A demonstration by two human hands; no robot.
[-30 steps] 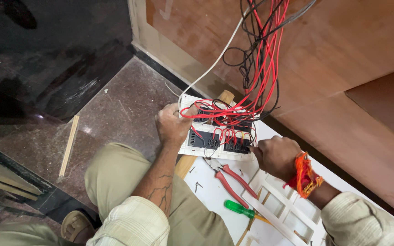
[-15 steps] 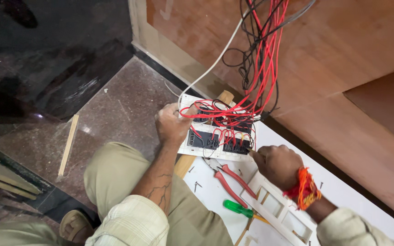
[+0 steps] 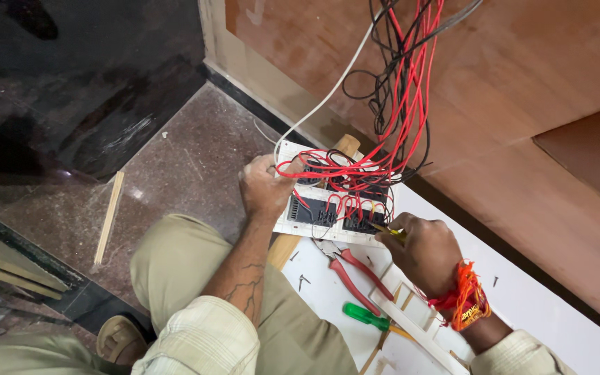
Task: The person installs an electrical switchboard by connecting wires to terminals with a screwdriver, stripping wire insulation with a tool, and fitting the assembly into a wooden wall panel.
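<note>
- Red and black wires hang down from above along the brown plywood wall and loop over the back of a white switch plate, which lies tilted on a wooden block at the edge of a white board on the floor.
- The left hand wraps its grip around the left edge of the switch plate, thumb and fingers pressed on it.
- The right hand sits at the plate's lower right corner, its grip pinched shut on a slim yellow-handled tool whose tip points into the wiring; a red-orange thread band circles that wrist.
- Red-handled pliers lie on the white board just below the plate, between the two hands.
- A green-handled screwdriver lies further down the board, beside a white slotted frame.
- A thin wooden strip lies apart on the speckled stone floor, left of the knee.
</note>
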